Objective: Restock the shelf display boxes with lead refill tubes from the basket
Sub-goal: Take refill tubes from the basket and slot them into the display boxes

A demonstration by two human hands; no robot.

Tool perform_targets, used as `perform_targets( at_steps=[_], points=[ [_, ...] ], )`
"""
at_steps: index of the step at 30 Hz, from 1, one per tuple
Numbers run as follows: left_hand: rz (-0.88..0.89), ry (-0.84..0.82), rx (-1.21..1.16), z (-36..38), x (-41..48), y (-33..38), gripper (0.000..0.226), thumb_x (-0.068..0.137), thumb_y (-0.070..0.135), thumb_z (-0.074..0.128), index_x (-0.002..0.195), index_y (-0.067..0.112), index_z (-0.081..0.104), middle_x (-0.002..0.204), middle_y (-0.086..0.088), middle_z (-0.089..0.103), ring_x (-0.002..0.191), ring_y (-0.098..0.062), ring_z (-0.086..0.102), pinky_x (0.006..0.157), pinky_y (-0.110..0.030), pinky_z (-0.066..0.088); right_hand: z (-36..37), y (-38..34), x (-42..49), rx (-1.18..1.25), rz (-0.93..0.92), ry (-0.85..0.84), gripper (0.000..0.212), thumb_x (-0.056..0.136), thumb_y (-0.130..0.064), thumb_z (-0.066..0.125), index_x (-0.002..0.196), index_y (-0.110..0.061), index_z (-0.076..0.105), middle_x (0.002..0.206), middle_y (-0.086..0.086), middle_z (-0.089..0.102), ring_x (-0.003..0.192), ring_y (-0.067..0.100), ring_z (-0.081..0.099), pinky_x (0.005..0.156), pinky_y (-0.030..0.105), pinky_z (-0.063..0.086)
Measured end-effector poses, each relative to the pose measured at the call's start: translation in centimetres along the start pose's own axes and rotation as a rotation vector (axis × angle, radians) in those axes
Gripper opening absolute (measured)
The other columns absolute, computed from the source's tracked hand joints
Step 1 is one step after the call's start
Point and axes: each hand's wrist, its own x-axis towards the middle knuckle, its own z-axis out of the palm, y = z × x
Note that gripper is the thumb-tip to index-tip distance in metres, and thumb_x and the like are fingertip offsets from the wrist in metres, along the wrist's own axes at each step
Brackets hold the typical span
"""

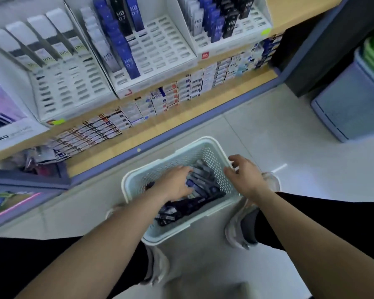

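Resting left hand (176, 183) on slim tubes (204, 189) (perforated plastic basket (160, 171))

The floor (268, 137) is pale, glossy tile. A white perforated basket (194, 223) stands on it close to the shelving base, between two light shoes (235, 231). A grey-blue plastic bin (350, 104) sits on the floor to the right, against the dark end of the unit. The upper shelf (289, 16) is light wood and carries three white display boxes (160, 50) side by side. The lower shelf (235, 87), also wood, holds long rows of small packets (181, 89) laid along its length.
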Motion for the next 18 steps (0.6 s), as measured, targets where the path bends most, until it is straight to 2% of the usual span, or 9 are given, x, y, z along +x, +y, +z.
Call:
perform_targets(
  at_steps=[4,8,12,14,18],
  points=[
    [0.077,0.044,-0.015,2.0,4.7,0.4,0.083,0.080,0.033,0.079,0.151,0.028,0.035,0.156,0.004,0.038,0.136,-0.020,0.044,0.107,-0.035,0.042,1.3,0.4,0.2,0.027,-0.031,-0.008,0.034,0.095,-0.039,0.059,0.124,-0.021,0.058,0.104,0.003,0.062,0.089,0.024,0.060,0.074,0.033,0.045],
    [0.141,0.053,-0.070,4.5,7.5,-0.4,0.093,0.074,0.034,0.085,0.152,0.025,0.035,0.158,0.002,0.033,0.142,-0.022,0.035,0.118,-0.039,0.032,1.6,1.1,0.5,0.028,-0.025,0.002,0.034,0.096,-0.042,0.059,0.124,-0.023,0.059,0.103,-0.001,0.063,0.086,0.019,0.059,0.071,0.029,0.041],
    [0.195,0.082,-0.034,6.0,8.3,-1.3,0.101,0.071,0.036,0.087,0.154,0.027,0.030,0.159,0.001,0.024,0.143,-0.025,0.032,0.117,-0.044,0.034,1.8,1.2,0.8,0.027,-0.003,-0.008,0.024,0.096,-0.040,0.057,0.113,-0.023,0.060,0.094,0.000,0.063,0.078,0.018,0.059,0.061,0.028,0.038],
    [0.217,0.099,-0.035,6.2,8.3,-1.6,0.100,0.072,0.037,0.087,0.154,0.026,0.031,0.159,0.001,0.024,0.142,-0.025,0.033,0.118,-0.043,0.034,2.0,1.2,0.8,0.017,0.001,-0.010,0.019,0.096,-0.039,0.057,0.104,-0.022,0.058,0.087,0.001,0.062,0.073,0.018,0.057,0.054,0.026,0.036],
    [0.228,0.135,0.050,6.5,8.2,-1.8,0.096,0.076,0.043,0.082,0.155,0.026,0.030,0.156,-0.001,0.035,0.138,-0.025,0.039,0.114,-0.040,0.038,2.1,1.0,1.0,-0.008,0.012,-0.021,0.024,0.095,-0.041,0.058,0.098,-0.017,0.058,0.083,0.003,0.062,0.071,0.019,0.058,0.054,0.027,0.040]
  ],
)
